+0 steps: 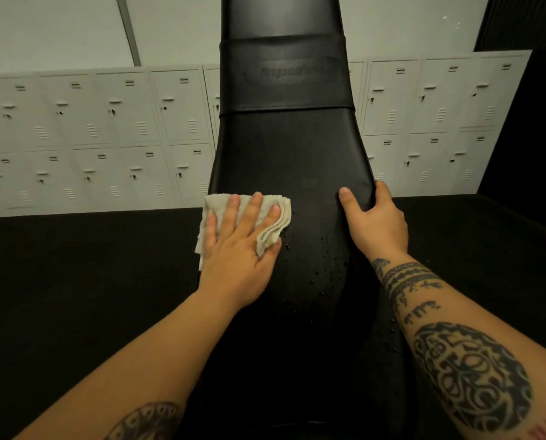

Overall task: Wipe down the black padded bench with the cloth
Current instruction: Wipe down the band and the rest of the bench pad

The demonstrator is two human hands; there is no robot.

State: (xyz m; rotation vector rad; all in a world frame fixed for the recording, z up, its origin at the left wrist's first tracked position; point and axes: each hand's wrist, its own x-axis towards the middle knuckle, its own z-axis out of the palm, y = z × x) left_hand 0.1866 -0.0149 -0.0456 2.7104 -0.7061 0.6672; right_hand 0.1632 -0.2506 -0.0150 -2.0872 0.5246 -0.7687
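The black padded bench (287,147) runs away from me up the middle of the view, with a stitched band and a logo across it. Water drops dot the pad near me. A folded beige cloth (273,228) lies on the bench's left edge. My left hand (241,246) presses flat on the cloth with straight, spread fingers. My right hand (373,217) grips the bench's right edge, thumb on top of the pad and fingers curled round the side.
A wall of pale grey lockers (90,134) stands behind the bench on both sides. The black floor (74,281) spreads left and right of the bench. A dark wall panel (525,23) rises at the far right.
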